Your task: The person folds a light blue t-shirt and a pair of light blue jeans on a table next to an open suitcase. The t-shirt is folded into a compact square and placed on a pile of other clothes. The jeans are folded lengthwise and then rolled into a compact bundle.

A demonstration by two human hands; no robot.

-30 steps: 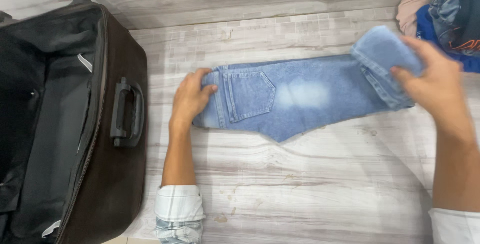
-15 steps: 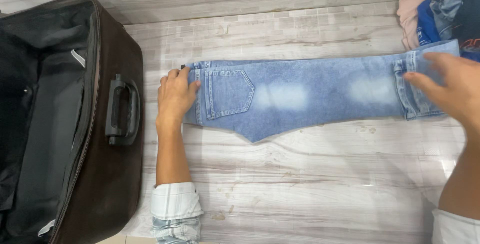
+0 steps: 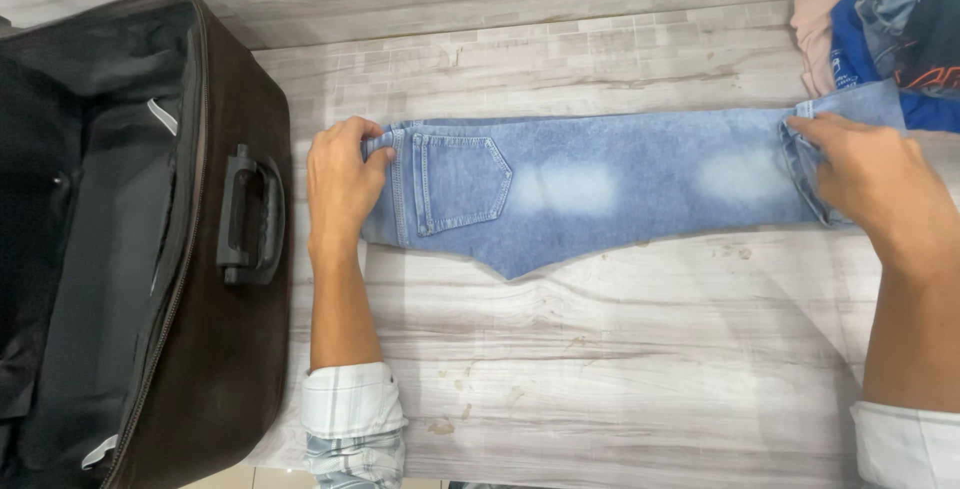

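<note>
A pair of light blue jeans [image 3: 600, 189] lies folded lengthwise across the pale wood-grain floor, back pocket up, waistband at the left. My left hand [image 3: 340, 181] grips the waistband end. My right hand [image 3: 872, 181] pinches the leg hems at the right end, holding them down near the pile of clothes. The jeans lie stretched out nearly flat between the two hands.
An open dark brown suitcase [image 3: 215, 369] with a black lining and a black handle [image 3: 250, 217] fills the left side. A heap of clothes [image 3: 875, 24], pink, blue and dark printed pieces, sits at the top right corner. Bare floor lies below the jeans.
My right hand unfolded the leg end outward to the right and laid it flat. My left hand shifted the waistband slightly left and closed on it.
</note>
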